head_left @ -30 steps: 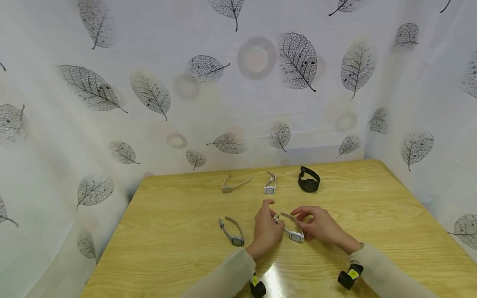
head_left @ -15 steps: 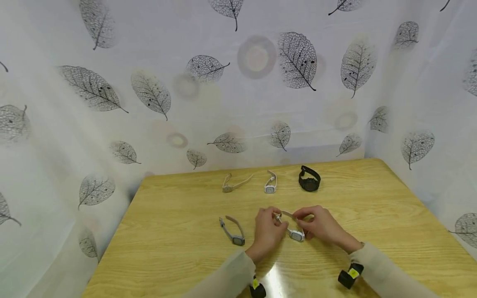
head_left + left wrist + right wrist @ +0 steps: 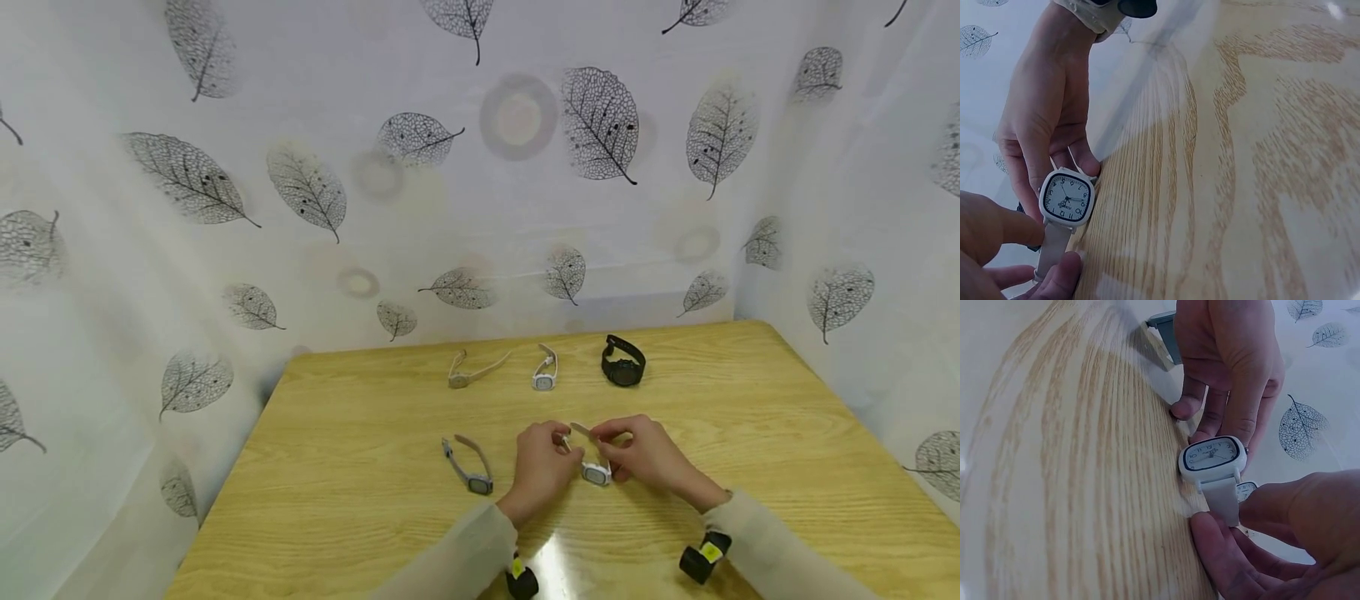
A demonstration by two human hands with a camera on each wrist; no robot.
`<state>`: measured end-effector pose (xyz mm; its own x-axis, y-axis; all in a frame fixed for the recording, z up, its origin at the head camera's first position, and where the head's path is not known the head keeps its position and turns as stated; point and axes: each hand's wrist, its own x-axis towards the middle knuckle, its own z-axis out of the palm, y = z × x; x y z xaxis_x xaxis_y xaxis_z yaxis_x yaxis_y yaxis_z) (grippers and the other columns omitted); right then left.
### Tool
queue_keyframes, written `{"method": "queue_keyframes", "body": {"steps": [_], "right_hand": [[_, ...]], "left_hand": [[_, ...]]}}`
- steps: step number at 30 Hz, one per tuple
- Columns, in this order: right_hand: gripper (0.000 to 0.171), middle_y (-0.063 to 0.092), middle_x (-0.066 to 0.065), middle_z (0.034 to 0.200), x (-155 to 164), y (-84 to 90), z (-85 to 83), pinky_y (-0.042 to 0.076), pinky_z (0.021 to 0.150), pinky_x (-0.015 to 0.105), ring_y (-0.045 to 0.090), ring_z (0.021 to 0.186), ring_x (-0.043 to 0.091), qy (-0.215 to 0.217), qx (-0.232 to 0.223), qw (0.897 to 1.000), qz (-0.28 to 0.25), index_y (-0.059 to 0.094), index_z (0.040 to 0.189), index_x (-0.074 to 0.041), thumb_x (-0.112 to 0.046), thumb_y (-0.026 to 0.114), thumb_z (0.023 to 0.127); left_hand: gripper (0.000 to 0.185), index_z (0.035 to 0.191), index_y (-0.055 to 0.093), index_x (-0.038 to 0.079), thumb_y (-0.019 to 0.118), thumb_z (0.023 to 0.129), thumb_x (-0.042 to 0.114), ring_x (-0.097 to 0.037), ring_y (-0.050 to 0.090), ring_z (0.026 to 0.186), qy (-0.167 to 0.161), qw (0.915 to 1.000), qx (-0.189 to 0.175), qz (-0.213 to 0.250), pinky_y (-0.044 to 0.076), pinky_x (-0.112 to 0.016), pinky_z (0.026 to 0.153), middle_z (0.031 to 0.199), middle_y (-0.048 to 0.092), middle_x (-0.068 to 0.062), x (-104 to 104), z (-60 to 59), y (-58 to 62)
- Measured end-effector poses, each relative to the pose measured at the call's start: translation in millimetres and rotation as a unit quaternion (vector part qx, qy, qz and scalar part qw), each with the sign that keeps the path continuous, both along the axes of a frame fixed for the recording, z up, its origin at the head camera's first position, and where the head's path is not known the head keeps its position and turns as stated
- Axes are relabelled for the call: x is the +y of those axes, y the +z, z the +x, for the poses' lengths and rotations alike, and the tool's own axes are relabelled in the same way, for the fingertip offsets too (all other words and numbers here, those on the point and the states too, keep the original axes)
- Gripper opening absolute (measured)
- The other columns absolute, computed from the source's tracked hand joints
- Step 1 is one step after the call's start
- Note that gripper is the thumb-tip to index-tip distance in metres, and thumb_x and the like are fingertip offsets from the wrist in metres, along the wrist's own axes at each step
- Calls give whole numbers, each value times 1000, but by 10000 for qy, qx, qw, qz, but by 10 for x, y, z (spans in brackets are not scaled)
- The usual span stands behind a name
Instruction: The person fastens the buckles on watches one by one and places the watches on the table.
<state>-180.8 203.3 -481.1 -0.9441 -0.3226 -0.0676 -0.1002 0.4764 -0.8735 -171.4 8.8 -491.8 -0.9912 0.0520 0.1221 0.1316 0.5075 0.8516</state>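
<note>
A white wristwatch [image 3: 596, 474] with a rounded square face stands between my hands near the middle of the table, its strap unfastened. My left hand [image 3: 543, 462] pinches one strap half between thumb and fingers; the left wrist view shows the white strap [image 3: 1054, 244] between them, its end hidden. On the other side, my right hand [image 3: 643, 454] pinches the other strap half, close to the case. The dial [image 3: 1211, 455] faces up toward me in the right wrist view. To the left of my left hand lies a grey wristwatch [image 3: 478, 484] with its strap undone.
Along the back of the wooden table [image 3: 360, 417] lie a beige watch [image 3: 459, 380], another white watch [image 3: 543, 382] and a black watch [image 3: 623, 372]. A leaf-patterned curtain [image 3: 480, 208] hangs behind the table and down both sides.
My left index finger was raised with the buckle showing beside it; the left fingers have since curled in and pinch the strap. My right hand has barely moved.
</note>
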Motion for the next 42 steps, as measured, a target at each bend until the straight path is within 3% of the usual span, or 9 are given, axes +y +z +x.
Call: {"method": "queue_keyframes", "body": {"steps": [10, 14, 21, 31, 35, 42], "right_hand": [[27, 73, 13, 94, -48, -22, 16, 62, 57, 34, 72, 68, 24, -392, 8, 9989, -266, 68, 125, 6, -4, 65, 100], [28, 72, 17, 103, -66, -26, 23, 62, 59, 34, 72, 69, 23, -667, 34, 9972, -334, 68, 127, 5, 0, 64, 99], [31, 68, 24, 118, -64, 9, 27, 63, 62, 33, 74, 72, 22, -873, 317, 9945, -483, 67, 130, 4, 0, 62, 99], [29, 72, 21, 112, -79, 74, -7, 59, 51, 33, 71, 64, 22, -1124, 1017, 9884, -113, 71, 126, -3, -3, 66, 98], [28, 73, 19, 109, -89, 94, -17, 54, 47, 30, 70, 59, 23, -1167, 1104, 9870, -74, 71, 126, -5, -6, 66, 99], [36, 63, 25, 119, -93, 117, -56, 61, 57, 36, 72, 69, 20, -1063, 1336, 9830, -670, 62, 137, -3, -6, 65, 101]], "left_hand": [[35, 104, 77, -2, 73, 69, -8, 0, 55, 63, 94, 9997, -104, 199, 50, -18, 59, 78, 67, -1, 25, 7, 34], [39, 104, 77, -2, 71, 67, -10, -1, 55, 64, 100, 9995, -97, 274, 50, -19, 59, 76, 65, 0, 33, -4, 24], [40, 111, 75, -3, 68, 72, -10, -8, 64, 72, 141, 9969, -214, 745, 52, -19, 61, 85, 69, -4, 39, -59, 28], [37, 112, 77, 2, 70, 77, -9, -10, 71, 82, 290, 9882, 70, 1500, 57, -18, 66, 99, 70, -6, 32, -117, 77], [36, 113, 76, 2, 72, 79, -9, -11, 71, 83, 279, 9851, 254, 1676, 57, -18, 67, 101, 69, -8, 25, -131, 92], [33, 116, 74, -1, 74, 85, -11, -20, 74, 90, 13, 9735, 544, 2219, 60, -21, 71, 110, 67, -17, -13, -203, 79]]}}
